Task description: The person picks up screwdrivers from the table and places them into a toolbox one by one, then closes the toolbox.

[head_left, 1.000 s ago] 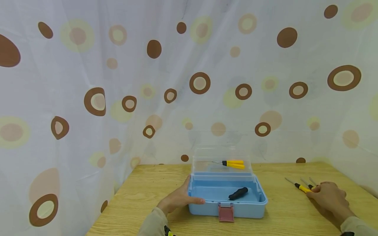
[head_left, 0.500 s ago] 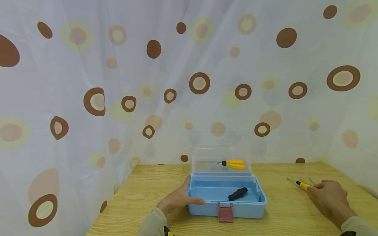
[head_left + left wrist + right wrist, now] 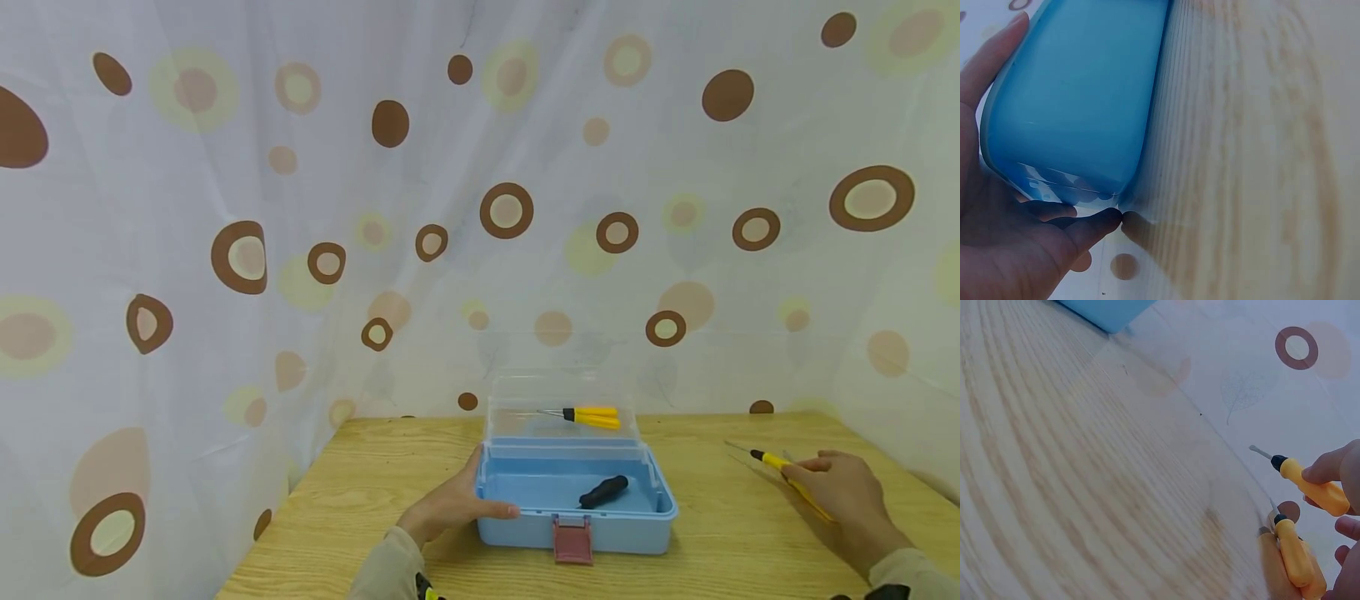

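Observation:
In the head view a light blue toolbox (image 3: 517, 531) stands with its clear lid (image 3: 517, 417) raised. My left hand (image 3: 450, 504) holds its left end, thumb along the front rim; the left wrist view shows fingers against the end wall. Inside the box lies a black-handled screwdriver (image 3: 603, 492). At the right, my right hand (image 3: 847, 496) pinches a yellow screwdriver (image 3: 772, 461) by its handle, blade pointing left and away. In the right wrist view that held screwdriver (image 3: 1310, 484) is above the table, and two more yellow-handled screwdrivers (image 3: 1294, 553) lie below it.
Two yellow-handled screwdrivers (image 3: 596, 418) lie together at the opened lid. A pink latch (image 3: 573, 542) hangs down at the box front. The wooden table (image 3: 375, 467) meets a white patterned curtain (image 3: 555, 275) behind and at the sides.
My right hand has taken hold of a yellow screwdriver and raised it slightly from the others on the table. My left hand and the toolbox stay where they were.

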The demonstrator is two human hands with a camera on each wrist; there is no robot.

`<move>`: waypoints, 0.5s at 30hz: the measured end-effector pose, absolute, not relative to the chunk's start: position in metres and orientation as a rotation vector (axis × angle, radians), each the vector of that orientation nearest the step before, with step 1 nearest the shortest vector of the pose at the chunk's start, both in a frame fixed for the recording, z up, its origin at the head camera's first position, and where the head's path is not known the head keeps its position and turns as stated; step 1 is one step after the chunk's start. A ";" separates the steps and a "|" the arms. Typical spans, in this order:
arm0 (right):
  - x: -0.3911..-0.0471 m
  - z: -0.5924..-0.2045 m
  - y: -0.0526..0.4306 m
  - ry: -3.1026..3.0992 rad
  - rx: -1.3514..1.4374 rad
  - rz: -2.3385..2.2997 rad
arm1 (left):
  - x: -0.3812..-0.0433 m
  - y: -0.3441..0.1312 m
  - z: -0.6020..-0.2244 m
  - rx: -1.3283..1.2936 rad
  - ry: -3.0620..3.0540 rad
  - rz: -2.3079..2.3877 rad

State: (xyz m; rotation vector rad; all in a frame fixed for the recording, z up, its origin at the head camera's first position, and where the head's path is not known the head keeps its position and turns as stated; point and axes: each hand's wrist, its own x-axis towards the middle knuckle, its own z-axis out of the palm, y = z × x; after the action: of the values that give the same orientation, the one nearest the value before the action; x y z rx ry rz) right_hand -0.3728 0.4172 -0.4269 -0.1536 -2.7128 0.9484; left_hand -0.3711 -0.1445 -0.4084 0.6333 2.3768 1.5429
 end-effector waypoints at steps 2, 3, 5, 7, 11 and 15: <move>-0.375 -0.425 0.419 -2.714 -0.138 0.928 | -0.371 -0.145 -0.408 0.617 2.384 1.535; -0.376 -0.425 0.419 -2.713 -0.123 0.902 | -0.371 -0.145 -0.408 0.609 2.387 1.532; -0.375 -0.423 0.419 -2.711 -0.093 0.893 | -0.371 -0.145 -0.407 0.604 2.386 1.532; -0.374 -0.421 0.419 -2.711 -0.067 0.916 | -0.371 -0.145 -0.408 0.596 2.391 1.529; -0.370 -0.416 0.417 -2.702 -0.059 0.995 | -0.372 -0.145 -0.409 0.616 2.384 1.537; -0.369 -0.414 0.413 -2.690 -0.052 1.067 | -0.373 -0.144 -0.409 0.634 2.383 1.538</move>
State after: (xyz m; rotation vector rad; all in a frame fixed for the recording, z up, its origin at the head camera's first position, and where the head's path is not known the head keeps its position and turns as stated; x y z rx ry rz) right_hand -0.3688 0.4130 -0.4137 -0.0516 -2.6896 1.0674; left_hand -0.3727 -0.1444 -0.4091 0.6336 2.3832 1.5381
